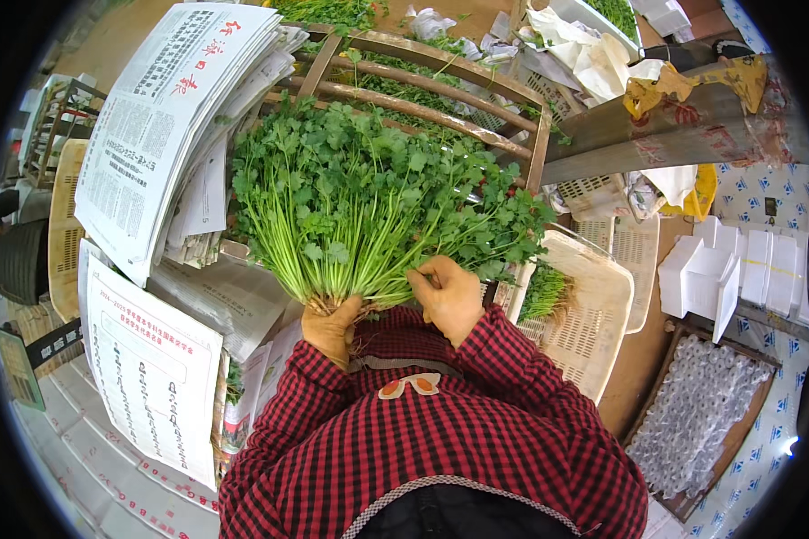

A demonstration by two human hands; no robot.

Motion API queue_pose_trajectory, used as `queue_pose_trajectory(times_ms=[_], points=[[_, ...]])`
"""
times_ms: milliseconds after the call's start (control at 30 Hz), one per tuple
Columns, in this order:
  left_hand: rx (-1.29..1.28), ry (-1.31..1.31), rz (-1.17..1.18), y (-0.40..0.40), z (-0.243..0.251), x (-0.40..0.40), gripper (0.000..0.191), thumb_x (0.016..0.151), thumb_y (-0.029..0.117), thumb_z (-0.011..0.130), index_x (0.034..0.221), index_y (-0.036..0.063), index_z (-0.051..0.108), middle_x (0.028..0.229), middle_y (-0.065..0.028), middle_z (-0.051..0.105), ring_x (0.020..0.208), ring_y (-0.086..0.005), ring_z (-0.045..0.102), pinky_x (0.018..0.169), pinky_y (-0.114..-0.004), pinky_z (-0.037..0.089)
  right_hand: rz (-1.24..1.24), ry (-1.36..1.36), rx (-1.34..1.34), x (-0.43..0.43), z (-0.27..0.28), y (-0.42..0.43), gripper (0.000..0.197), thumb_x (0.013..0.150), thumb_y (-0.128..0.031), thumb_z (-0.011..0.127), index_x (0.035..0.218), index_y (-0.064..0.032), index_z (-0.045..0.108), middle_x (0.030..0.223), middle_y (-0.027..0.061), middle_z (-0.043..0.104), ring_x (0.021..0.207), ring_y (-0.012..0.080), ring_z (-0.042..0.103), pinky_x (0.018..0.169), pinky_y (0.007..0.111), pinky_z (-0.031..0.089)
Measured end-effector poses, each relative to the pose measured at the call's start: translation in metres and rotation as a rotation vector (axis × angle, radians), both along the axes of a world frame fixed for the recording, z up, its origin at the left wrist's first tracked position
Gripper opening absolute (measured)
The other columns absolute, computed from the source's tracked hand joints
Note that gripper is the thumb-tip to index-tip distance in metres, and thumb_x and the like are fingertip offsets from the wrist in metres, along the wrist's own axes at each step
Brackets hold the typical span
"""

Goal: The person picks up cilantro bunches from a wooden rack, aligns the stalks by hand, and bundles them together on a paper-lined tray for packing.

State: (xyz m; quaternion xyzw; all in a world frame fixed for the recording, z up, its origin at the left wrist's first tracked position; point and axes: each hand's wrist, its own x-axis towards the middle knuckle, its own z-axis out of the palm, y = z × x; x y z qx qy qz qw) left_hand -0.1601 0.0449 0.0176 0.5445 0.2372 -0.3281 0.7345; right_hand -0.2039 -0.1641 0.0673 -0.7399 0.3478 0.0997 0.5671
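Observation:
A large fanned bunch of coriander [350,195] lies before me, leaves away from me and pale roots towards my body. My left hand [330,329] grips the bunch at its root ends, thumb laid over the top. At the right edge of the bunch, the thumb and forefinger of my right hand [448,296] pinch together on thin stems; the fingertips partly hide what is between them. The leafy part rests against a brown barred rack [438,108].
Stacked newspapers [148,141] and a printed sheet [152,364] stand on the left. On the right are a cream plastic crate [580,316] with a small coriander bunch [543,293], a metal beam [687,128], white foam boxes [701,269] and a tray of clear plastic-wrapped items [694,411].

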Motion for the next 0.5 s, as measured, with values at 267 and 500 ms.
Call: queue_pose_trajectory(times_ms=[267, 500], points=[[-0.139, -0.057, -0.109, -0.011, -0.010, -0.012, 0.013, 0.095, 0.008, 0.071, 0.105, -0.0003, 0.070, 0.080, -0.0047, 0.069, 0.051, -0.0081, 0.052, 0.044, -0.024, 0.038, 0.597, -0.585, -0.585, -0.011, 0.011, 0.008, 0.011, 0.088, -0.018, 0.068, 0.091, -0.0080, 0.069, 0.060, 0.0099, 0.057, 0.052, 0.0298, 0.059, 0.048, 0.042, 0.045], [-0.040, 0.125, 0.005, -0.029, 0.009, -0.004, 0.019, 0.091, 0.006, 0.076, 0.106, -0.0039, 0.070, 0.092, -0.0132, 0.073, 0.071, -0.0201, 0.071, 0.056, -0.029, 0.056, -0.051, -0.288, 0.559, -0.017, 0.059, -0.006, 0.004, 0.089, -0.001, 0.068, 0.093, -0.0022, 0.068, 0.072, 0.0062, 0.067, 0.051, 0.0118, 0.061, 0.047, 0.029, 0.045]])
